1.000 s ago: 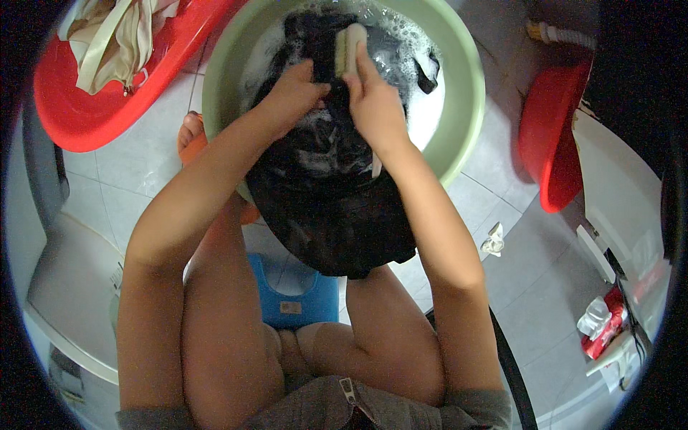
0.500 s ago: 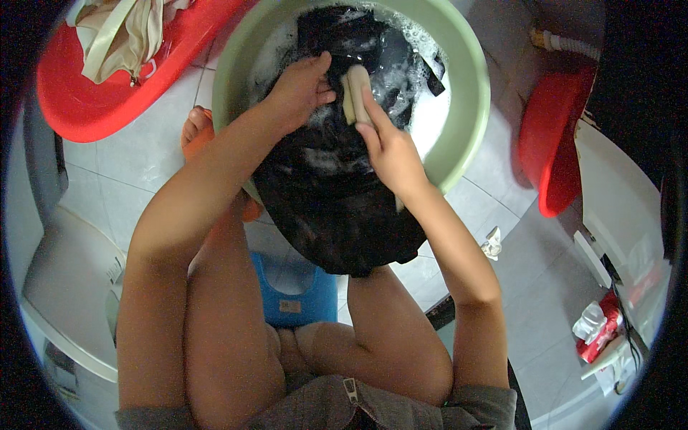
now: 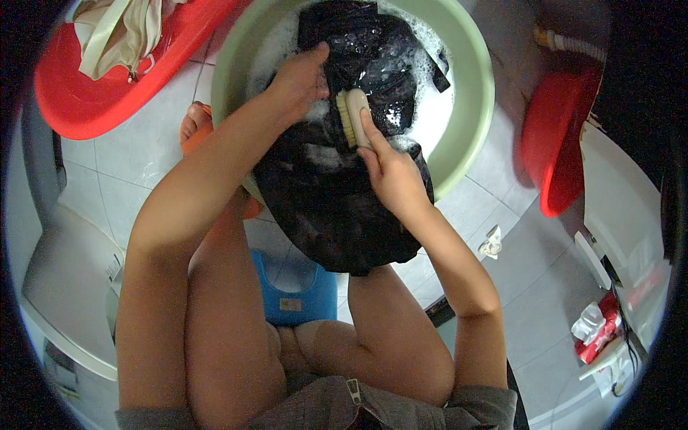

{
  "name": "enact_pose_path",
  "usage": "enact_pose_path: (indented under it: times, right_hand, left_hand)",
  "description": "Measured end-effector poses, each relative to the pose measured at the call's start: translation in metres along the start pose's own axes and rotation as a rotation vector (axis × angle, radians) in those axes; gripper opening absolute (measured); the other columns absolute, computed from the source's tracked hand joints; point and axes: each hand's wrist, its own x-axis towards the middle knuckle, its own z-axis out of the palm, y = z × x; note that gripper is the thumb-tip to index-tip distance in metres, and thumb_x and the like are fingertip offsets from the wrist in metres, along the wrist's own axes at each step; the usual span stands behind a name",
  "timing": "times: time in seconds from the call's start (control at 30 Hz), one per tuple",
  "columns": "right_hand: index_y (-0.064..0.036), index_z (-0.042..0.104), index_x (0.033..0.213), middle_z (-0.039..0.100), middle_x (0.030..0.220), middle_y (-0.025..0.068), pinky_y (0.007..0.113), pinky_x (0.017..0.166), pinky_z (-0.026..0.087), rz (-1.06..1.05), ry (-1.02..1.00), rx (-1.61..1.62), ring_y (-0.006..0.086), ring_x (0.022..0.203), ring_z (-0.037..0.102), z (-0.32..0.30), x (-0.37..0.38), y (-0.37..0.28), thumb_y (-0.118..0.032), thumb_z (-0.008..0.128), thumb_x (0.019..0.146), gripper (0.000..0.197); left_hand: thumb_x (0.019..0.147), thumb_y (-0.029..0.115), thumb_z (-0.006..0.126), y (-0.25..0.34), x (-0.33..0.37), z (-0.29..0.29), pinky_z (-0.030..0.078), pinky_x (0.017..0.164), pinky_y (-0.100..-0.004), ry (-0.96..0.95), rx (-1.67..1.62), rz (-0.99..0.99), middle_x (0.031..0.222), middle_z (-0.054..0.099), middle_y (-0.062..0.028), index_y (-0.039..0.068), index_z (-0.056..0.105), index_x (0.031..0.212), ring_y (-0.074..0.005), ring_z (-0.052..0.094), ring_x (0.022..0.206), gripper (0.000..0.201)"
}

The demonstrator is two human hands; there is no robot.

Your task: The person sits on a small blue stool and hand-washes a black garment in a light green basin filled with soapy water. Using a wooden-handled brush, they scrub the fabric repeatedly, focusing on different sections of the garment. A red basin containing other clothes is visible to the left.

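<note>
A wet black garment (image 3: 330,208) lies bunched in a pale green basin (image 3: 469,115) of soapy water, its near end draped over the front rim. My right hand (image 3: 396,175) is closed round the white back of a scrubbing brush (image 3: 358,115). The brush is tilted on its side against the wet cloth, its cream bristles toward the left. My left hand (image 3: 297,82) grips the same garment just left of the brush, with some of its fingers hidden in the cloth. White suds float around the black fabric.
At the far left a red tub (image 3: 86,107) holds cream cloth (image 3: 118,39). Another red basin (image 3: 555,143) leans at the right, below a ribbed hose (image 3: 573,44). A blue plastic stool (image 3: 301,297) stands between my legs. Crumpled tissue (image 3: 491,242) lies on the tiled floor.
The brush in my right hand has moved toward me over the garment and turned, so more of its bristles show. My left hand stays nearly in place, shifting slightly.
</note>
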Motion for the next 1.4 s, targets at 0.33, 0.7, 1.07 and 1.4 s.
enact_pose_path:
  times: [0.33,0.7,1.07,1.4]
  right_hand:
    - [-0.0215,0.037,0.137,0.058,0.076,0.0306,0.053,0.065,0.046,-0.004,0.207,0.083,0.0478,0.077,0.057,0.0,0.085,-0.022,-0.022,0.052,0.091,0.048]
    - [-0.0221,0.029,0.142,0.057,0.057,0.0234,0.052,0.049,0.047,-0.098,0.271,-0.031,0.0422,0.052,0.057,0.017,0.043,0.006,-0.025,0.053,0.09,0.057]
    - [-0.0092,0.039,0.137,0.061,0.1,0.0273,0.04,0.08,0.048,0.053,0.44,0.31,0.0394,0.093,0.061,-0.002,0.09,0.02,-0.021,0.051,0.092,0.048]
    - [-0.0148,0.033,0.143,0.049,0.066,-0.0026,0.021,0.043,0.033,0.142,0.357,0.683,0.0058,0.052,0.041,0.011,0.069,0.024,-0.016,0.046,0.096,0.049]
  left_hand:
    - [0.097,0.034,0.044,0.001,-0.001,0.011,0.045,0.075,-0.0367,0.068,-0.033,0.018,0.103,0.056,-0.0069,0.006,0.053,0.114,-0.0199,0.052,0.089,0.034]
    - [0.095,0.034,0.047,-0.009,-0.002,0.007,0.047,0.077,-0.0381,0.129,0.061,0.016,0.108,0.054,-0.0086,0.004,0.05,0.118,-0.0221,0.053,0.092,0.038]
    - [0.091,0.025,0.055,-0.009,-0.03,0.011,0.048,0.075,-0.0363,0.277,0.291,0.281,0.088,0.055,-0.007,0.004,0.054,0.107,-0.0233,0.055,0.08,0.026]
    - [0.081,0.026,0.061,0.046,0.032,0.056,0.044,0.089,-0.0432,0.166,1.528,1.204,0.109,0.06,-0.0166,0.008,0.059,0.112,-0.0331,0.057,0.101,0.035]
